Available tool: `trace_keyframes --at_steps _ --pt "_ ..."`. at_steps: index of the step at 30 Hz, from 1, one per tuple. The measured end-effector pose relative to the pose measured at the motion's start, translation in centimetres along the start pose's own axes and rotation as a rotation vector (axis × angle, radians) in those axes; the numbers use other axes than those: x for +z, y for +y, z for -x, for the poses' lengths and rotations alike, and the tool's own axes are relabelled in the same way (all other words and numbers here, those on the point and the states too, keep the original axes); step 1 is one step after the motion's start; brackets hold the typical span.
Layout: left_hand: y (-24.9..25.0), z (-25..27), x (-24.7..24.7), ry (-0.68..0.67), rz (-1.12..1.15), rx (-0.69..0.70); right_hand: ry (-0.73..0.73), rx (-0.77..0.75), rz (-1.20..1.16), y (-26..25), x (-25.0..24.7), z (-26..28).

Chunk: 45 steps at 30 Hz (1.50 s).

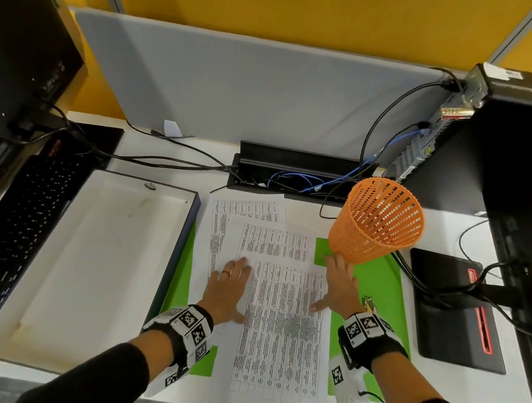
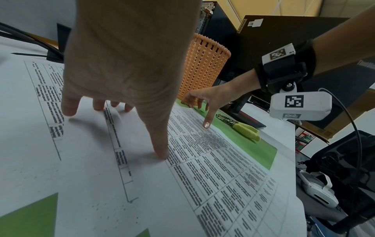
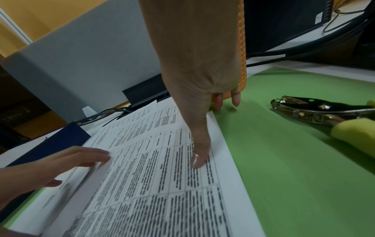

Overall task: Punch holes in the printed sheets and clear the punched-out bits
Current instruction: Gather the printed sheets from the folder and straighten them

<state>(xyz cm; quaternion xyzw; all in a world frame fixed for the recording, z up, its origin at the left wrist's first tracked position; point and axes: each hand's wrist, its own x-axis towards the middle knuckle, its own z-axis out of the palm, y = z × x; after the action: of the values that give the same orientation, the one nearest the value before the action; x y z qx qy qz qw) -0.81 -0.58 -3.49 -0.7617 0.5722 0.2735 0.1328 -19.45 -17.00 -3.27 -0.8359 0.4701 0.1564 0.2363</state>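
Printed sheets point(image 1: 279, 330) with dense tables lie overlapped on a green mat point(image 1: 378, 288) at the desk's middle. My left hand point(image 1: 229, 285) lies flat with spread fingers on the sheets' left part point(image 2: 97, 160). My right hand point(image 1: 338, 287) is open too: its thumb presses the top sheet's right margin point(image 3: 219, 144), its fingers touch the mat by the orange basket. A hole punch point(image 3: 324, 115) with yellow-green handles lies on the mat right of that hand, touched by neither hand; in the head view only its tip point(image 1: 368, 303) shows.
An orange mesh basket point(image 1: 377, 221) stands at the mat's far right corner. A shallow white tray point(image 1: 89, 266) sits left of the sheets, a black keyboard point(image 1: 9, 236) beyond it. Cables run into a desk cable box point(image 1: 294, 178). A monitor base point(image 1: 456, 308) stands at right.
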Motion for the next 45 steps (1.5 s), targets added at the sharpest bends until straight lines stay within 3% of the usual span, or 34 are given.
trace_keyframes --at_steps 9,11,15,20,24,33,40,45 --pt "-0.2 0.0 0.2 0.0 -0.015 0.005 -0.046 0.044 0.092 0.2 0.0 0.4" --pt "-0.2 0.0 0.2 0.006 -0.024 0.009 0.0 0.067 0.028 0.2 0.1 0.6" --pt "-0.6 -0.1 -0.1 0.008 -0.031 0.009 0.065 0.091 -0.313 1.0 0.7 0.4" --pt "-1.8 -0.3 -1.5 0.057 0.015 -0.027 0.286 0.013 -0.594 0.3 -0.5 0.8" --pt "-3.5 -0.7 -2.4 0.115 0.027 -0.072 0.336 -0.107 -0.634 -0.5 -1.8 1.2" --pt "-5.2 -3.2 -4.1 0.128 0.161 -0.14 0.403 -0.139 -0.65 1.0 -1.9 1.4" --pt "-5.4 -5.6 -5.6 0.144 0.322 -0.143 0.263 -0.094 -0.736 2.1 -1.1 1.1" --pt "-5.5 -7.5 -6.4 0.144 0.392 -0.135 0.225 -0.087 -0.635 1.5 0.1 0.1"
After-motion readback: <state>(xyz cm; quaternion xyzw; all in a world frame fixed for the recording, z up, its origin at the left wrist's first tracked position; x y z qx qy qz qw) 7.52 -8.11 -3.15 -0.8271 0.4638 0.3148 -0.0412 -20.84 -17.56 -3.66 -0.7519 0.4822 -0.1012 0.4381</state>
